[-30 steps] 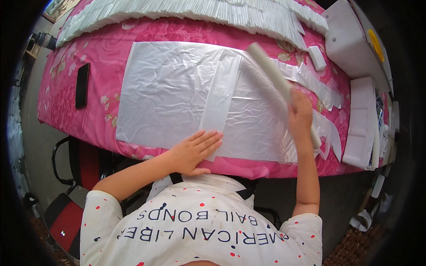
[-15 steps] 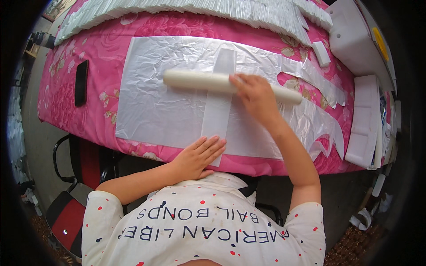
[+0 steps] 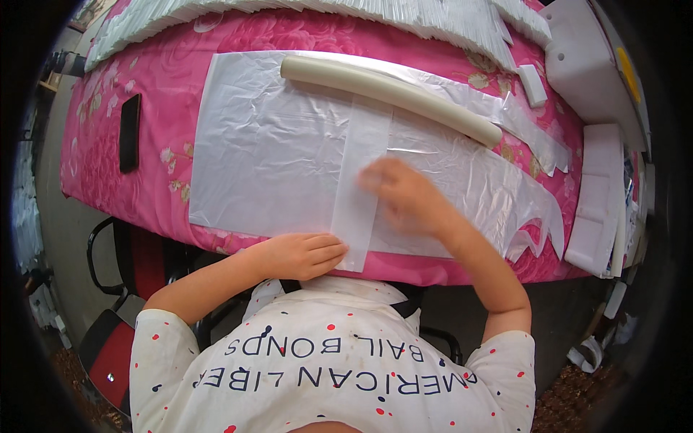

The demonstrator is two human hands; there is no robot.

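A crumpled white plastic bag (image 3: 260, 151) with cut-out handles lies across the table in front of me. A narrow pale plastic strip (image 3: 355, 195) crosses its middle from far to near, its near end hanging over the bag's edge. My left hand (image 3: 309, 255) rests at that near end, fingers stretched out, their tips at the strip's left edge. Over the strip's middle is my right hand (image 3: 404, 193), off the tube, its fingers smeared by motion. A long cream-coloured tube (image 3: 390, 92) lies slanting across the bag's far part and the strip's far end.
A pink floral cloth (image 3: 162, 195) covers the table. Long rows of folded white plastic (image 3: 325, 6) line the far edge. At left lies a black phone (image 3: 130, 133); at right are a small white block (image 3: 533, 85) and white foam boxes (image 3: 593, 195). Red-and-black chairs (image 3: 108, 353) stand lower left.
The tube has moved to the far side of the bag, and my right hand has let go of it and come nearer. My left hand has shifted slightly left and toward me.
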